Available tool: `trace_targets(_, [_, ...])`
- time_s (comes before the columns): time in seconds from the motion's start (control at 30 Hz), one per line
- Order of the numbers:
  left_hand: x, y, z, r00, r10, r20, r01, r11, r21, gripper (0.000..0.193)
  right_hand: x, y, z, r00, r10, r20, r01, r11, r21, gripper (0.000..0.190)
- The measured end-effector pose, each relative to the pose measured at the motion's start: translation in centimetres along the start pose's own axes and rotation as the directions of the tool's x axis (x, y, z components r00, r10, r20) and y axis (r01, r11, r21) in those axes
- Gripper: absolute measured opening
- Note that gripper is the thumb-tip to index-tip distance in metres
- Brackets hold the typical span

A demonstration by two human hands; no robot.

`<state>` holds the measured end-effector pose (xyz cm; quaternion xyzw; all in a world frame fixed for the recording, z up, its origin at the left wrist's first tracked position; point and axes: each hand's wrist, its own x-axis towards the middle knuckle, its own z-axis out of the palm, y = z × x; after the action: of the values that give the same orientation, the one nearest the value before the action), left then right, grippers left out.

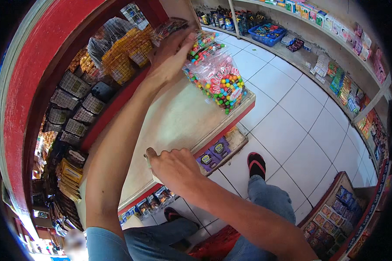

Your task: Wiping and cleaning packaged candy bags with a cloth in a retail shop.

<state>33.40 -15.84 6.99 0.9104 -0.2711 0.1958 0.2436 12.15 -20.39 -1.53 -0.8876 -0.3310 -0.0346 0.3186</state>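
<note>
My left hand (174, 49) reaches to the far end of a pale counter top (170, 117), among clear plastic bags of coloured candy balls. Its fingertips are hidden, so its grip cannot be made out. Beside the thumb lies a smaller candy bag (204, 39). A large candy bag (225, 83) with red lettering rests at the counter's right corner. Another bag (171, 27) shows just beyond the fingers. My right hand (174, 163) is curled at the counter's near edge around a small pale object (148, 160), mostly covered by the fingers.
Wire mesh under a red frame (18, 98) borders the left, with snack packs (124, 55) and a person (109, 36) behind it. Purple packs (212, 155) sit on a ledge below the counter. Shelves with a blue basket (268, 34) line the far wall. A sandalled foot (256, 164) stands on white tiles.
</note>
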Motion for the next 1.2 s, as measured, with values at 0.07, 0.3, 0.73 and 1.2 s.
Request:
trace_targets(0.07, [0.1,-0.9,0.1,0.998,0.025,-0.055,-0.027,0.999,-0.035,0.063,-0.2,0.0,-0.3,1.0,0.005,-0.003,-0.005,1.0,0.003,0.031])
trace_targets(0.3, [-8.9,-1.5,-4.6,0.951,-0.134,-0.279,0.056,0.962,-0.269,0.047,0.1,0.6,-0.3,1.0,0.01,0.016,-0.009,0.999,-0.033,0.039])
trace_targets(0.73, [-58.3,2.7,-19.0,0.362,-0.644,-0.674,0.791,0.594,-0.143,0.028,0.2,0.2,-2.9,0.999,-0.039,-0.032,0.041,0.998,0.047,0.046])
trace_targets(1.2, [-85.2,15.1,1.7,-0.442,-0.686,-0.578,0.815,-0.039,-0.578,0.029,1.9,3.0,-2.7,0.999,0.027,0.018,-0.032,0.905,0.425,0.041])
